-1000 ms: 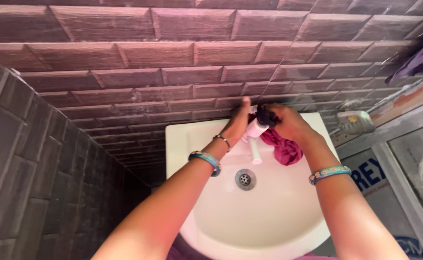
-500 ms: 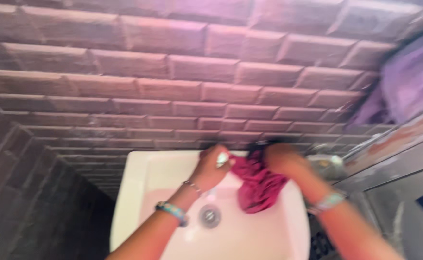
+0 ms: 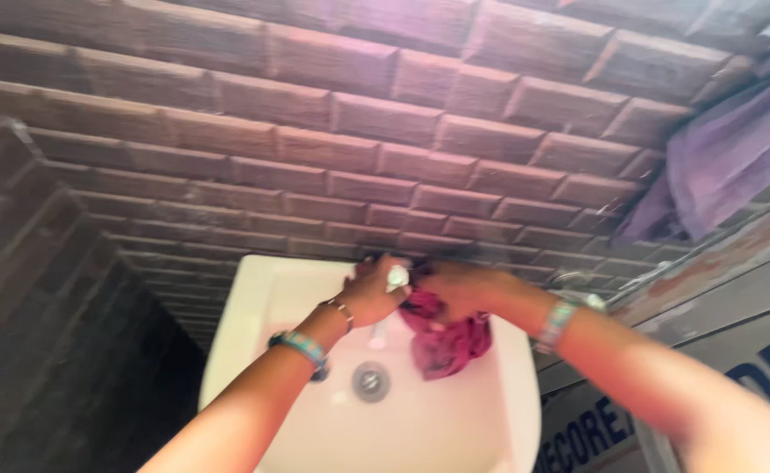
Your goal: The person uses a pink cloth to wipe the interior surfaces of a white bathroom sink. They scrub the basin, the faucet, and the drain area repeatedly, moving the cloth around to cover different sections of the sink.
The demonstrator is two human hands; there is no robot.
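- At nine o'clock, dark brick-shaped tiles line the side wall, running back into shadow.
- Across the top, from ten to one o'clock, brown glazed wall tiles fill the view behind the basin.
- Low in the middle, at six o'clock, sits a white washbasin with a round metal drain in its bowl.
- Our left hand hovers over the back of the basin, fingers curled around something small and pale at the tap; the blur keeps us from saying whether it is the tap handle or a piece of soap. A beaded wristband and a thin bangle sit on that arm.
- Just to its right, our right hand is closed in a bunch on the top of a dark red cloth, which hangs from the fist into the bowl, at about four o'clock from the left hand.
- A second beaded band circles the right wrist.
- At two o'clock a purple towel hangs against the wall, well apart from the basin.
- At four o'clock a grey panel with blue lettering stands beside the basin.
- We judge the washing as midway: the cloth is gathered and held over the bowl, not yet wrung flat or set aside, and we cannot tell if water runs.
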